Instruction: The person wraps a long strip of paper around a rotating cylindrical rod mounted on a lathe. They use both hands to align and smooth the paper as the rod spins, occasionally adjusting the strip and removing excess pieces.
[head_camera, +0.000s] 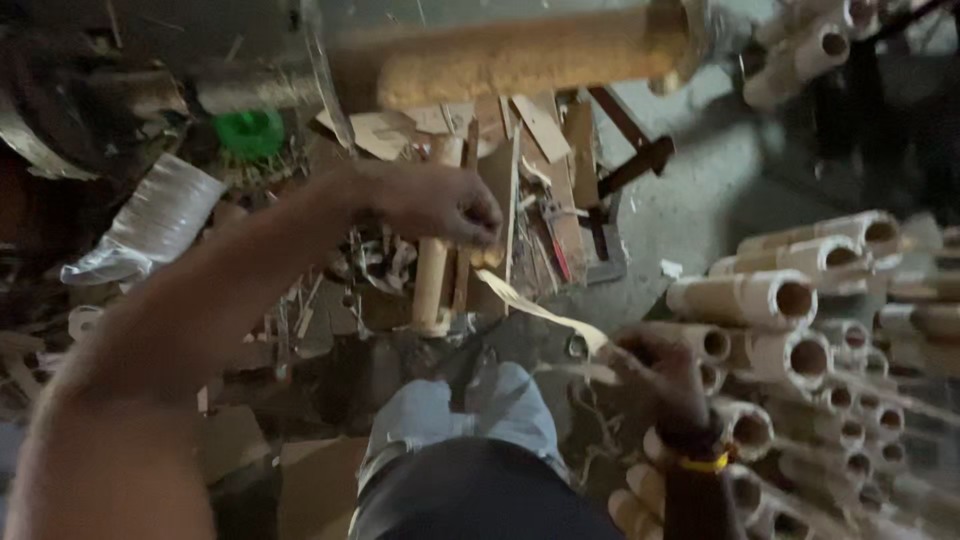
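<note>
Left hand (440, 205): fingers closed round an upright bamboo piece (433, 270), long axis vertical, directly beneath the fist | Right hand (660, 365): curled on a thin strip (540, 312), laid against stacked bamboo tubes (790, 330), which lie nearer this hand.

Short pale-tan bamboo tube section (432, 270) is standing pretty much upright in the middle of the scrap-covered work spot, top end wrapped up in a fist, bottom end resting among wood shavings. Off to the right side there's a thin, curling pale strip of bamboo peel (545, 315), running diagonally from beside the tube's lower half down toward the stacked hollow bamboo cuts.
</note>
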